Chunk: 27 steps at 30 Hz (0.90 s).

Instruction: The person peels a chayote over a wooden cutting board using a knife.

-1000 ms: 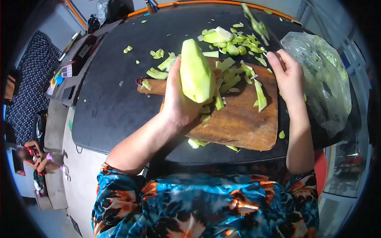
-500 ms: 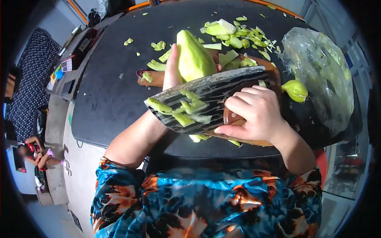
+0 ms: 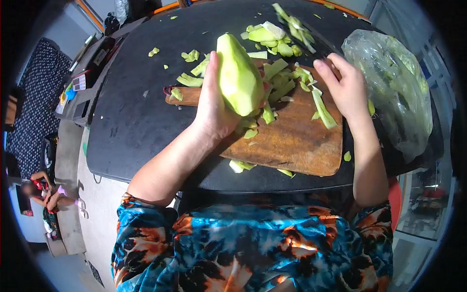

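Note:
My left hand (image 3: pixel 214 107) is wrapped round a peeled, pale green papaya (image 3: pixel 238 75) and holds it tilted up above the cutting board. In my right hand (image 3: pixel 343 85) is a cleaver (image 3: pixel 316 41), raised over the far right side of the board. Its dark blade is seen nearly edge-on and blurred, with green peel strips (image 3: pixel 296 29) clinging to it. The handle is mostly hidden by my fingers. Beneath both hands lies the wooden cutting board (image 3: pixel 287 146), with peelings (image 3: pixel 279 82) across its far part and one long strip (image 3: pixel 323 109) near its right edge.
A heap of peel (image 3: pixel 272 36) lies at the back of the black table (image 3: pixel 141 112), and loose scraps are scattered around. On the right stands a clear plastic bag (image 3: pixel 394 87) with green contents. A person (image 3: pixel 46 194) sits far off at the left.
The cleaver has swung away from in front of the papaya, up and to the far right, uncovering the board. The papaya stays in my left hand, slightly turned.

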Each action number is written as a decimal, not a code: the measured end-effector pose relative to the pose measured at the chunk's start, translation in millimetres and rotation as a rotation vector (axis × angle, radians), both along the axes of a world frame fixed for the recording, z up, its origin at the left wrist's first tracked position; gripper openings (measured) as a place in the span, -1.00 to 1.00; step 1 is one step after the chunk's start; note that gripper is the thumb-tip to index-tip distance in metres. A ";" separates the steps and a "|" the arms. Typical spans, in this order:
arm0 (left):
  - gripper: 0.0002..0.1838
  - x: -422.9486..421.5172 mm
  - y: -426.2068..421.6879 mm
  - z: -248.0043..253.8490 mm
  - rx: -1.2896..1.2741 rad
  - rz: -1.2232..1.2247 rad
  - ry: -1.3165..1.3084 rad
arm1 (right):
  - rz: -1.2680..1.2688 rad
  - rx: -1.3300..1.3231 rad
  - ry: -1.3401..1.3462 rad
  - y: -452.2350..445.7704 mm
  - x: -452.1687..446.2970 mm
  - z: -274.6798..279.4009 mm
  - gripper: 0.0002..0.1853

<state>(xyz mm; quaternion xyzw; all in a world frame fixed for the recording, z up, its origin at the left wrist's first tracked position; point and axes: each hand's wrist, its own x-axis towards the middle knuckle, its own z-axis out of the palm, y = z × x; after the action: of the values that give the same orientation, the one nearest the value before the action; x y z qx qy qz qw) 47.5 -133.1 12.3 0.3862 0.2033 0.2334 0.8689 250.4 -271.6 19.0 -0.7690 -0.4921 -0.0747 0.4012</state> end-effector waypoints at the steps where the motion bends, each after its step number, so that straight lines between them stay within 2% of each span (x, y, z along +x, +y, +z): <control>1: -0.18 0.1 -0.6 0.5 -0.002 0.014 0.015 | 0.068 -0.003 0.024 -3.9 -9.2 3.3 -0.55; 2: -0.17 1.5 -2.6 1.8 -0.026 0.059 -0.020 | 0.135 -0.005 0.052 -7.7 -19.8 5.4 -0.56; 4: -0.16 5.1 -6.7 4.3 -0.074 0.145 -0.087 | 0.332 0.040 -0.136 -11.3 -41.1 7.8 -0.58; 7: -0.13 -1.9 9.2 -6.0 -0.170 -0.110 -0.088 | 0.523 0.025 -0.323 -12.9 -63.1 8.4 -0.59; 9: -0.13 -0.3 6.9 -4.1 -0.170 -0.133 -0.121 | 0.539 -0.025 -0.313 -12.5 -67.4 5.3 -0.56; 11: -0.13 1.3 4.9 -4.2 -0.049 -0.105 -0.093 | 0.537 -0.032 -0.324 -10.8 -66.8 0.8 -0.55; 14: -0.13 1.2 4.0 -3.1 -0.087 -0.106 -0.062 | 0.445 -0.023 -0.304 -7.2 -60.2 -2.2 -0.55; 15: -0.16 1.1 4.3 -4.0 0.068 -0.035 -0.014 | 0.406 -0.022 -0.285 -5.3 -57.0 -3.4 -0.54; 17: -0.22 1.0 -8.5 1.3 0.068 -0.032 -0.035 | 0.212 -0.061 -0.131 0.2 -40.4 -6.2 -0.55; 19: -0.27 2.3 -12.0 -3.4 0.042 -0.025 -0.013 | 0.010 -0.111 -0.091 3.5 -15.2 -8.9 -0.55; 22: -0.29 -0.5 -11.8 -3.9 0.068 -0.101 -0.066 | 0.016 -0.049 -0.015 0.7 -8.2 -4.5 -0.55; 25: -0.28 0.0 -10.7 1.2 0.007 -0.037 -0.048 | 0.289 -0.015 -0.021 -13.1 -38.4 10.1 -0.56; 27: -0.24 1.7 1.4 -8.4 -0.031 -0.014 -0.099 | 0.462 0.025 -0.199 -16.4 -57.3 10.2 -0.58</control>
<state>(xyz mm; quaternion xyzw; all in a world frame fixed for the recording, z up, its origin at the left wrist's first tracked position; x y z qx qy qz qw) 49.3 -131.7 4.0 0.3623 0.1608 0.2428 0.8854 193.1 -288.0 29.2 -0.6197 -0.6911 -0.0624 0.3667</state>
